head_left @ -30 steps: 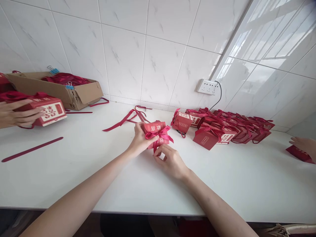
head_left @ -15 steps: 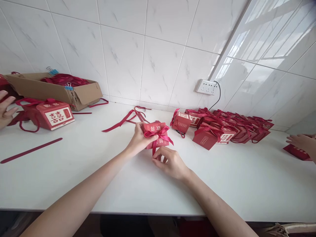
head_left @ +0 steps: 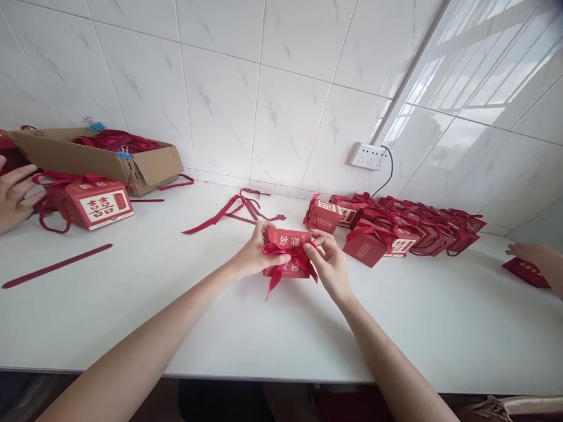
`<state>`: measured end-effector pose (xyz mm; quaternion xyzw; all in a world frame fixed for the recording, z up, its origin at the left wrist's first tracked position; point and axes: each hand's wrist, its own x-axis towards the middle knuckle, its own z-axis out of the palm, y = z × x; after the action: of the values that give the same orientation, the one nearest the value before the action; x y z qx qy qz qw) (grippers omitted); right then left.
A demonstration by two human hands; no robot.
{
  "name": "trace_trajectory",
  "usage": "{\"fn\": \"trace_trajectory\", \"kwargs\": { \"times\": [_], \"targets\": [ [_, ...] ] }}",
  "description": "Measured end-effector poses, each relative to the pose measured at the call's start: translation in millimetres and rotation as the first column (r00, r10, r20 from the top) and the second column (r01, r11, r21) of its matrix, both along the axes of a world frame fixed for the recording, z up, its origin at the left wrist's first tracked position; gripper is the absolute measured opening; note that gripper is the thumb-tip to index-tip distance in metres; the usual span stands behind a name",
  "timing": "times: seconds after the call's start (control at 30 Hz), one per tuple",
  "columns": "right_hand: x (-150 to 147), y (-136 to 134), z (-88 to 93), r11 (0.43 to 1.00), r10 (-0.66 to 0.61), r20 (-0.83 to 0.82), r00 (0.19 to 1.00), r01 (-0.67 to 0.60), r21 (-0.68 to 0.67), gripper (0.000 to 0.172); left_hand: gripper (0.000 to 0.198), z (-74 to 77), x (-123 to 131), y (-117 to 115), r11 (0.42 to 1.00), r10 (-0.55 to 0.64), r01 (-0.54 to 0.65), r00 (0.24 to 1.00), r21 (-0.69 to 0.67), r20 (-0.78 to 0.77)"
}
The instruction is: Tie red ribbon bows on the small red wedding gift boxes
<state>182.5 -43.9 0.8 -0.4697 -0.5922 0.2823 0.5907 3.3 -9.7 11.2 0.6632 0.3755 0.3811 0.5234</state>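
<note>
A small red gift box (head_left: pixel 288 237) with pale printed characters sits before me on the white table. Its ribbon is tied in a dark red bow (head_left: pixel 275 279), with tails hanging over the box's near side. My left hand (head_left: pixel 251 256) grips the box's left side, its thumb pressed on the bow near the knot. At the right end, my right hand (head_left: pixel 333 268) pinches the bow's right loop between thumb and fingers, close against the box. Part of that loop is covered by the fingers.
Finished red boxes (head_left: pixel 409 225) crowd the right back, below a power socket (head_left: pixel 370 156). Loose ribbon pieces (head_left: pixel 215 215) lie behind my hands. At left are a cardboard box (head_left: pixel 79 161) of ribbons, another gift box (head_left: pixel 105 208), a strip (head_left: pixel 57 265) and other people's hands (head_left: pixel 15 196) at both edges.
My right hand has let go of the lower ribbon tail and moved up to the bow's right loop. The box has shifted slightly right and nearer, and the tail now hangs free.
</note>
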Motion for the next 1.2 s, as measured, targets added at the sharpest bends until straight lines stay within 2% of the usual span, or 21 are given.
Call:
{"fn": "trace_trajectory", "kwargs": {
  "times": [0.17,0.27,0.37,0.53,0.8,0.9,0.97,1.03,1.1,1.2],
  "targets": [
    [-3,-1,3.5,0.994,0.056,-0.112,0.992,-0.065,-0.085,0.031,0.069,1.0,-1,-1,1.000,0.023,-0.023,1.000,-0.002,0.006],
    [-2,-1,4.7,0.995,0.050,-0.108,0.993,-0.060,-0.084,0.032,0.079,-1.7,-1,0,1.000,-0.024,0.024,1.000,-0.015,0.008],
    [-1,-1,5.4,0.995,0.026,-0.083,0.996,-0.033,-0.091,0.034,0.084,-6.2,-2,2,0.998,-0.059,0.059,0.998,0.036,0.000],
    [-3,-1,5.0,0.993,0.016,-0.108,0.994,-0.028,-0.112,0.039,0.087,-9.3,-1,3,0.995,-0.043,0.042,0.999,0.092,0.018],
    [-2,-1,6.1,0.992,0.038,-0.069,0.997,-0.046,-0.119,0.038,0.068,-4.4,4,-3,0.994,0.067,-0.070,0.997,0.079,0.039],
    [3,-1,9.9,0.987,0.062,0.035,0.997,-0.057,-0.153,0.041,0.058,-5.5,3,0,0.992,0.094,-0.097,0.995,0.085,0.037],
    [8,-2,13.5,0.964,0.124,0.166,0.978,-0.079,-0.253,0.043,0.052,-6.1,1,3,0.988,0.111,-0.116,0.993,0.098,0.048],
    [14,-2,17.0,0.909,0.258,0.260,0.931,-0.143,-0.392,0.042,0.050,-6.1,-1,5,0.988,0.117,-0.123,0.991,0.097,0.062],
    [19,-3,19.5,0.846,0.384,0.269,0.883,-0.220,-0.487,0.040,0.049,-5.5,-2,6,0.989,0.117,-0.122,0.991,0.078,0.069],
    [22,-4,21.9,0.814,0.455,0.247,0.855,-0.288,-0.504,0.041,0.047,-3.4,-2,6,0.990,0.126,-0.130,0.990,0.053,0.070]
  ]
}}
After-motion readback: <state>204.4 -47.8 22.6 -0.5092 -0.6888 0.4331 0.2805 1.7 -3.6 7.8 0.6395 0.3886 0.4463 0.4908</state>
